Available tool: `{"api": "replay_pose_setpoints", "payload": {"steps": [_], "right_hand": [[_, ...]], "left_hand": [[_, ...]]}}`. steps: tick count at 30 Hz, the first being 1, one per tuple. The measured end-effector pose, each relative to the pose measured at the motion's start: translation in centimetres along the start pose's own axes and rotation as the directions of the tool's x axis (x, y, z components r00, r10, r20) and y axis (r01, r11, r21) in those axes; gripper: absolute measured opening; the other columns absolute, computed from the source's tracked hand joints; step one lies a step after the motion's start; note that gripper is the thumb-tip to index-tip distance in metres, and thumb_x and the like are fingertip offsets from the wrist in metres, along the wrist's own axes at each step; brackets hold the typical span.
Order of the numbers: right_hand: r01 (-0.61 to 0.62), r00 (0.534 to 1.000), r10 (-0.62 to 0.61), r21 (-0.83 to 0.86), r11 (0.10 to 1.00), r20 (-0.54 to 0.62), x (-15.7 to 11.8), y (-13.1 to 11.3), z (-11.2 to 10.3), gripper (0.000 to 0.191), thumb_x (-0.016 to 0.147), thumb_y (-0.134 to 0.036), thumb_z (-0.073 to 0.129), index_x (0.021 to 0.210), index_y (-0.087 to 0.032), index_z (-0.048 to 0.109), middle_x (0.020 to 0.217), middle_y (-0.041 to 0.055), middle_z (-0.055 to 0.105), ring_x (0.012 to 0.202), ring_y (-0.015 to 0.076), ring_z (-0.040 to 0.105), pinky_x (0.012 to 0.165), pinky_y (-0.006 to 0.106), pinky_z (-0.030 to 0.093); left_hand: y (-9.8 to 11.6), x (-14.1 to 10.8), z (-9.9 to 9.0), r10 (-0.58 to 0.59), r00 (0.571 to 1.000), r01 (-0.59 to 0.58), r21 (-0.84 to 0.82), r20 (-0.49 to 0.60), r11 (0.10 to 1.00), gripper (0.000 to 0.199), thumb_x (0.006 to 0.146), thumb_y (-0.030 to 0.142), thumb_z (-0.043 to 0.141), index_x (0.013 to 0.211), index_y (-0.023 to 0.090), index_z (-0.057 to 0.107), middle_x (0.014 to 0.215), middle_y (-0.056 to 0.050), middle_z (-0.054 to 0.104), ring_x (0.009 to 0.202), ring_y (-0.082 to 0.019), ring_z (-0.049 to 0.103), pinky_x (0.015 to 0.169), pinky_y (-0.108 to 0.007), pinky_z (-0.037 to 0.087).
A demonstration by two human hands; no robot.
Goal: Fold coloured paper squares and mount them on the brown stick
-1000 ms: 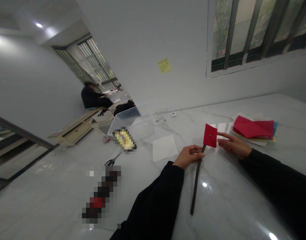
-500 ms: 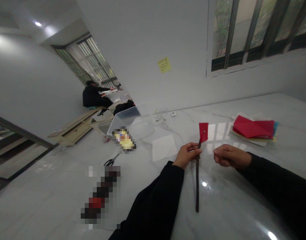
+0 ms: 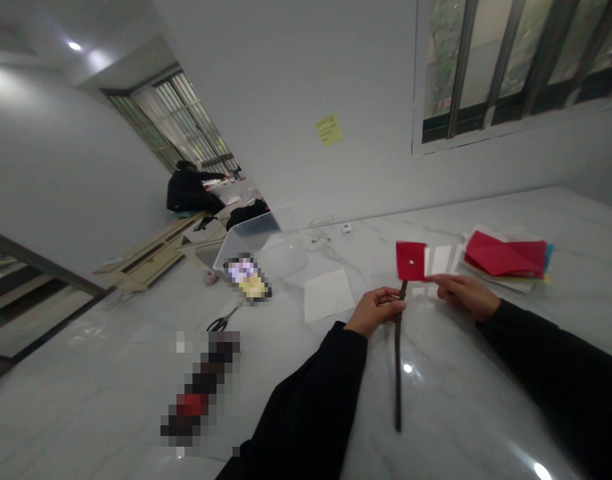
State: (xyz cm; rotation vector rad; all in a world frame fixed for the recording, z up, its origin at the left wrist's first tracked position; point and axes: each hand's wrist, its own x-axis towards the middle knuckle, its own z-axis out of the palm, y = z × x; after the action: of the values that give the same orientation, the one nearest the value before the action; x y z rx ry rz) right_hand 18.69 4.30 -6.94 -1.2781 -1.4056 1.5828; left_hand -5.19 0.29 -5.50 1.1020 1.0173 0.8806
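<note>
My left hand (image 3: 379,312) is closed around the upper part of a thin dark brown stick (image 3: 398,373), whose lower end points towards me. At the stick's top is a red square of folded paper (image 3: 405,269), with a small light dot, perhaps a pin head, near its middle. My right hand (image 3: 467,295) is just right of it, index finger stretched to the paper's lower right corner and the other fingers curled. The fingertip touches or nearly touches that corner. Nothing shows in the right hand.
A white paper sheet (image 3: 327,295) lies left of my left hand. Red and other coloured papers (image 3: 506,256) are stacked at right. Scissors (image 3: 221,323), a blurred phone (image 3: 249,279) and a clear plastic box (image 3: 246,235) are at left. Another person (image 3: 191,189) sits far back.
The red paper shows wider and squarer than before, apparently turned on the stick. My right hand has gone from a fist to a stretched index finger at its corner. The left hand stays on the stick.
</note>
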Motion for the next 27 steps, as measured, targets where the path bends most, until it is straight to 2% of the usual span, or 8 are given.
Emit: {"api": "replay_pose_setpoints", "payload": {"steps": [2, 4, 8, 13, 19, 22, 24, 27], "right_hand": [[-0.006, 0.973, 0.036, -0.131, 0.991, 0.227, -0.4, -0.1, 0.4, 0.053, 0.08, -0.066, 0.055, 0.077, -0.015, 0.07, 0.047, -0.0039, 0.041, 0.04, 0.0069, 0.029, 0.04, 0.023, 0.019], [0.029, 0.947, 0.031, -0.18, 0.983, 0.321, -0.8, -0.3, 0.8, 0.056, 0.078, -0.067, 0.056, 0.07, -0.014, 0.068, 0.046, -0.0046, 0.04, 0.04, 0.0057, 0.028, 0.041, 0.022, 0.018], [0.037, 0.98, -0.01, -0.135, 0.99, 0.197, -0.7, -0.4, 0.9, 0.053, 0.075, -0.068, 0.059, 0.074, -0.015, 0.065, 0.048, -0.0069, 0.038, 0.04, 0.005, 0.028, 0.04, 0.021, 0.017], [0.067, 0.997, -0.069, -0.036, 0.997, -0.034, -0.4, -0.6, 0.3, 0.057, 0.071, -0.063, 0.066, 0.106, -0.018, 0.061, 0.052, -0.0076, 0.043, 0.042, 0.0067, 0.032, 0.042, 0.021, 0.02], [-0.047, 0.987, 0.056, 0.066, 0.997, -0.148, -0.6, -1.0, 1.0, 0.068, 0.071, -0.049, 0.073, 0.128, -0.019, 0.049, 0.063, -0.0012, 0.057, 0.046, 0.0101, 0.042, 0.041, 0.022, 0.027], [-0.085, 0.981, 0.119, 0.207, 0.975, -0.157, -0.6, -1.0, 1.3, 0.06, 0.074, -0.042, 0.072, 0.124, -0.022, 0.046, 0.066, -0.0011, 0.058, 0.044, 0.008, 0.036, 0.039, 0.02, 0.024], [-0.09, 0.987, 0.126, 0.309, 0.947, -0.1, -0.7, -0.9, 1.5, 0.045, 0.075, -0.042, 0.072, 0.11, -0.023, 0.051, 0.066, -0.0024, 0.056, 0.042, 0.0061, 0.032, 0.038, 0.019, 0.02], [-0.2, 0.966, 0.127, 0.335, 0.921, 0.227, -1.3, -0.9, 2.0, 0.036, 0.076, -0.052, 0.068, 0.086, -0.019, 0.058, 0.055, -0.0047, 0.046, 0.041, 0.0047, 0.026, 0.038, 0.018, 0.016]], "left_hand": [[-0.2, 0.1, -0.1, 0.02, 1.0, -0.02, -0.009, 0.006, 1.0, 0.052, 0.06, 0.041, 0.084, 0.1, 0.013, 0.066, 0.082, -0.004, 0.066, 0.062, -0.01, 0.058, 0.061, -0.025, 0.047], [-0.4, 0.3, -0.2, 0.032, 0.999, -0.032, -0.017, 0.009, 0.999, 0.053, 0.059, 0.04, 0.084, 0.101, 0.013, 0.066, 0.081, -0.003, 0.065, 0.061, -0.01, 0.058, 0.061, -0.025, 0.047], [-0.6, 0.4, -0.2, 0.041, 0.999, -0.041, -0.031, 0.003, 0.999, 0.051, 0.061, 0.038, 0.084, 0.101, 0.013, 0.065, 0.08, -0.002, 0.064, 0.06, -0.009, 0.058, 0.06, -0.024, 0.046], [-0.2, 0.2, -0.1, 0.036, 0.999, -0.034, -0.058, 0.025, 0.998, 0.058, 0.062, 0.037, 0.084, 0.11, 0.015, 0.061, 0.077, 0.001, 0.06, 0.062, -0.013, 0.063, 0.059, -0.025, 0.047], [0.0, 0.0, -0.1, 0.028, 1.0, -0.028, -0.01, 0.005, 1.0, 0.059, 0.062, 0.036, 0.083, 0.112, 0.017, 0.059, 0.079, 0.002, 0.058, 0.058, -0.01, 0.06, 0.054, -0.022, 0.044], [0.1, 0.0, -0.1, 0.021, 1.0, -0.021, 0.003, -0.003, 1.0, 0.06, 0.06, 0.037, 0.084, 0.112, 0.017, 0.059, 0.081, 0.002, 0.058, 0.058, -0.01, 0.06, 0.055, -0.023, 0.044], [0.1, 0.0, -0.1, 0.022, 1.0, -0.022, 0.014, 0.001, 1.0, 0.061, 0.06, 0.038, 0.084, 0.113, 0.017, 0.059, 0.082, 0.001, 0.059, 0.06, -0.011, 0.061, 0.057, -0.024, 0.045], [0.1, 0.0, -0.1, 0.037, 0.999, -0.038, 0.049, 0.006, 0.998, 0.061, 0.061, 0.039, 0.083, 0.113, 0.017, 0.06, 0.084, 0.0, 0.059, 0.062, -0.011, 0.061, 0.057, -0.023, 0.045]]}}
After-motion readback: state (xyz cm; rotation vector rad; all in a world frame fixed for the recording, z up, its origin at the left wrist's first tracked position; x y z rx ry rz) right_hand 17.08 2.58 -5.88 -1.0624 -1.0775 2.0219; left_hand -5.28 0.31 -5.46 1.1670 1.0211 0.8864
